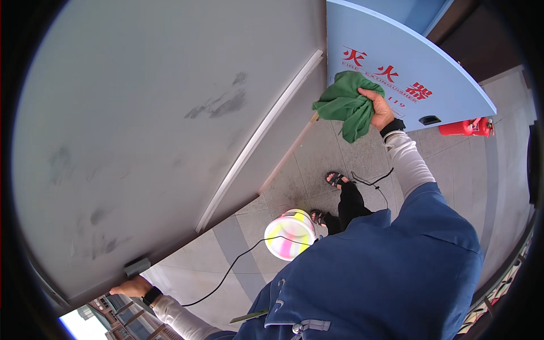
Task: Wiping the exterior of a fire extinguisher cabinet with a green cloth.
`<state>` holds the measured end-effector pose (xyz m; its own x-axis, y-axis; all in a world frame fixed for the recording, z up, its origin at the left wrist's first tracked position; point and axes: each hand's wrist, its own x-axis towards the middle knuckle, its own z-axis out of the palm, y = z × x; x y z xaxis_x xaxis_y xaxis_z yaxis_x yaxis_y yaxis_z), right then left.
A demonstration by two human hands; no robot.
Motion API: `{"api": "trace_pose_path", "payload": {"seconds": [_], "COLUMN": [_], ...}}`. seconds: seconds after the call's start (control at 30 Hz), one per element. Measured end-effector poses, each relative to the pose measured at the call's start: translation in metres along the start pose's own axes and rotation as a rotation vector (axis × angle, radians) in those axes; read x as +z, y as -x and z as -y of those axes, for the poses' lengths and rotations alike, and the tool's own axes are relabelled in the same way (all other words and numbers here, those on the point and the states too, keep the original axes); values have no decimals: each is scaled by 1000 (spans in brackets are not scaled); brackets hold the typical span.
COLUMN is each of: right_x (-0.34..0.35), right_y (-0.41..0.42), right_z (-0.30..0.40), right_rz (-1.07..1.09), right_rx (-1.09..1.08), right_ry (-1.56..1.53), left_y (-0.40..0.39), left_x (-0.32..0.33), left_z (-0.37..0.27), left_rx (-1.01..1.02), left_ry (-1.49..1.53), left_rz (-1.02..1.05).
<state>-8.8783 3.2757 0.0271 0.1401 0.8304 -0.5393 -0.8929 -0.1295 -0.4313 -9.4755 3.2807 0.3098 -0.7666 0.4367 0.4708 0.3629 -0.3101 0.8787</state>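
Observation:
My right hand [379, 109] grips a bunched green cloth [346, 100] in front of a light blue fire extinguisher cabinet door [442, 55] with red lettering. At the lower left, my left hand [132, 287] rests at the edge of a large grey panel [140, 140], just below a small grey fitting [137, 267]; its fingers are partly hidden, so its hold cannot be made out. The panel carries dark smudges and a pale strip [259, 140]. Both wrists bear black bands.
A white, yellow and pink bucket [290, 236] stands on the tiled floor near my sandalled feet. A black cable [231, 265] runs past it towards my left sleeve. A red fire extinguisher [465, 127] lies in view beyond the blue door's lower edge.

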Motion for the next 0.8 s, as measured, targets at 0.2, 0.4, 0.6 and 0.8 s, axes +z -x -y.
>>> {"api": "trace_pose_path", "payload": {"seconds": [0.2,0.4,0.6,0.8], "right_x": [9,45,45,29], "right_y": [-45,-93,-108,-90], "right_z": [-34,-49,-53,-27], "right_rz": [53,21,-127,-294], "right_rx": [-126,-448,-529,-841], "right_ry": [-115,202,319,1631], "left_y": [-3,-9,8,12], "left_x": [-4,-10,7,10], "left_z": [2,8,-3,-4], "left_rx": [27,29,19,16], "left_ry": [23,-11,-29,28], "left_rz": [39,30,-56,-17]}}
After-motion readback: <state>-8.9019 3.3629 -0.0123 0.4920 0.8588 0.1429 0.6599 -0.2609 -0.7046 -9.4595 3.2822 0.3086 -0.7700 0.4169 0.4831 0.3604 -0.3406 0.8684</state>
